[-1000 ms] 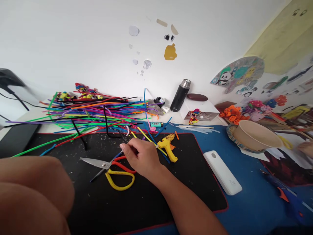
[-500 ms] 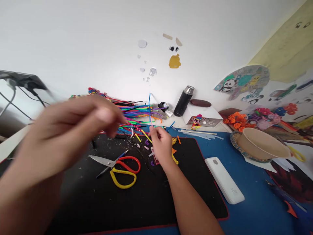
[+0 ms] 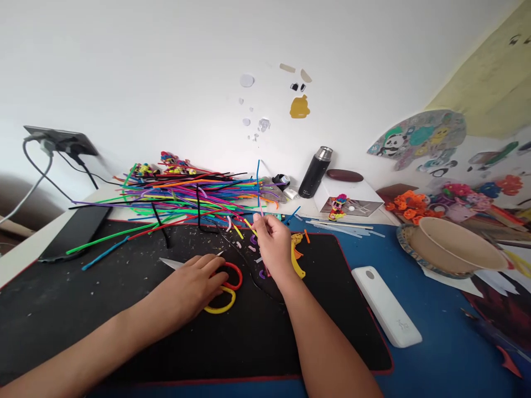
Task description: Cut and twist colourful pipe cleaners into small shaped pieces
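My left hand (image 3: 194,286) lies on the scissors (image 3: 226,284), which have one red and one yellow handle; its fingers cover the pivot and reach onto the red loop. The blade tip sticks out to the left on the black mat (image 3: 124,331). My right hand (image 3: 274,246) is raised just beyond, fingers pinched on a thin pink pipe cleaner (image 3: 260,211) near the pile of coloured pipe cleaners (image 3: 186,196). A yellow glue gun (image 3: 297,255) lies partly hidden behind that hand. Small purple and white offcuts (image 3: 253,240) are scattered on the mat.
A white power bank (image 3: 385,307) lies on the mat's right edge. A black flask (image 3: 316,172), a white box (image 3: 352,196), clear glue sticks (image 3: 340,226) and a paper bowl (image 3: 450,246) stand at the back right. A black tablet (image 3: 77,232) lies at the left.
My left hand came down from in front of the camera onto the scissors. My right hand moved from the scissors up toward the pile and now pinches a pink strand.
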`<state>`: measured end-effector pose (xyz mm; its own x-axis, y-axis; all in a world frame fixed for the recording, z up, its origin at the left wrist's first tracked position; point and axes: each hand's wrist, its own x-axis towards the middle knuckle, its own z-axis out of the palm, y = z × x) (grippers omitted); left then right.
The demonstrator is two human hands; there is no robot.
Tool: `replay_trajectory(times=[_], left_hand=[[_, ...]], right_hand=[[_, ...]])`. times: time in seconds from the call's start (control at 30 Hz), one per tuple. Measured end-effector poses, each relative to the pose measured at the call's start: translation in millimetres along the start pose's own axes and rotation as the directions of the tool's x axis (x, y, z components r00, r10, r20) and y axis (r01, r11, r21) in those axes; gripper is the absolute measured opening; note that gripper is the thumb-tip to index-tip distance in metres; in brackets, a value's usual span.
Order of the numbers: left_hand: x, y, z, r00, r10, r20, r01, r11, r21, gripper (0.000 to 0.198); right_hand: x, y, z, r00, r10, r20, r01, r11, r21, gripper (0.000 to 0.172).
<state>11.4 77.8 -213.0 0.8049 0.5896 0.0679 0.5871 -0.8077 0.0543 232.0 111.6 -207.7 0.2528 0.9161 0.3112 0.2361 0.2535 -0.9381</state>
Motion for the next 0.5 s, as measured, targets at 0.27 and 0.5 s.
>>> replay_trajectory(times=[0.27,0.5], left_hand=[[21,-29,-11.9,1.000,0.012,-0.023,-0.013,0.998,-0.053,0.018],[82,4,-12.2,0.990,0.030,-0.136,-0.058,0.977,-0.206,0.026]], right_hand=[[9,-1,-7,0.998,0.037,-0.051,-0.034,0.998,0.055,0.049],[-1,-18,-5,0.991,-0.115,-0.071,0.114,0.993,-0.020,0.046]])
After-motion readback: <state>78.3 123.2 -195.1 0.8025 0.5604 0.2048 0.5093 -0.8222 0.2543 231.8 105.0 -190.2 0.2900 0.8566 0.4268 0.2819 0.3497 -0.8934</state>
